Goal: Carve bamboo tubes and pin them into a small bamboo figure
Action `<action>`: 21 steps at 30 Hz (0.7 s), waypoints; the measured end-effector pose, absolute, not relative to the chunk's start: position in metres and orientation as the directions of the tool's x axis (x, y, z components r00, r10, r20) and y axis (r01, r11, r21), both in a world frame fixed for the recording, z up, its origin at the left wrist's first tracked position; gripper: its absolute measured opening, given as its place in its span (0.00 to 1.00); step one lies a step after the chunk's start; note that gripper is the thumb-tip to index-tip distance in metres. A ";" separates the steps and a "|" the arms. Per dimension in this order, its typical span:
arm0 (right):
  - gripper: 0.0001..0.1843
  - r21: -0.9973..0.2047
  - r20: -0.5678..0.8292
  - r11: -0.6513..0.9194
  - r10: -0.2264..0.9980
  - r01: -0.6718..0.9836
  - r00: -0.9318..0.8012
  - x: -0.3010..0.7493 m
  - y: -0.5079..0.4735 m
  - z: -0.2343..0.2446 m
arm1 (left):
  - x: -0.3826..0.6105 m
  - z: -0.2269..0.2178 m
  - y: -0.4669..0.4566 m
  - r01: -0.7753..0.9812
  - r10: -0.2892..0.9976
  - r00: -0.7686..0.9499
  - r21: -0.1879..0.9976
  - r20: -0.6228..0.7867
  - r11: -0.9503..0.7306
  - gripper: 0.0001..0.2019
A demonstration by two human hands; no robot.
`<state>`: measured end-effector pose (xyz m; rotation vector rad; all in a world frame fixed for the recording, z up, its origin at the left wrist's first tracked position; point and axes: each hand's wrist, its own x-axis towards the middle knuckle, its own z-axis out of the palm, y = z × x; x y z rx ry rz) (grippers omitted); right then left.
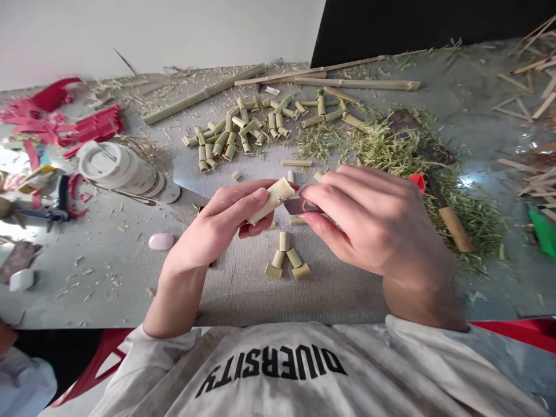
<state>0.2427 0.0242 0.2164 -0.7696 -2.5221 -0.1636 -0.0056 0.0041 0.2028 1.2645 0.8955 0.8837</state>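
Note:
My left hand (221,223) pinches a short pale-green bamboo piece (273,200) between thumb and fingers, tilted up to the right. My right hand (369,223) is closed on a small metal blade (299,205) whose edge meets the end of that piece. Just below the hands, three short bamboo pieces (287,262) lie joined in a small forked shape on the grey table (243,289).
A heap of cut bamboo sections (243,130) lies further back, with long bamboo stalks (204,92) behind. Green shavings (391,150) and a wooden-handled knife (452,223) sit to the right. A white bottle (125,171) lies on its side at left, near red scraps (65,119) and pliers (43,211).

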 end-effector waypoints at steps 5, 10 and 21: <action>0.10 -0.017 0.457 0.820 0.516 0.572 -0.725 0.242 0.023 0.216 | -0.004 0.202 0.000 0.015 0.945 0.323 0.998 -0.057 0.055 0.23; 0.12 -0.316 0.466 0.846 0.533 0.430 -0.707 0.239 0.029 0.211 | -0.003 0.200 -0.002 -0.019 0.940 0.340 1.000 0.007 0.000 0.25; 0.11 -0.425 0.479 0.815 0.572 0.394 -0.666 0.238 0.026 0.212 | -0.003 0.199 -0.004 -0.087 0.954 0.299 0.996 0.002 0.025 0.25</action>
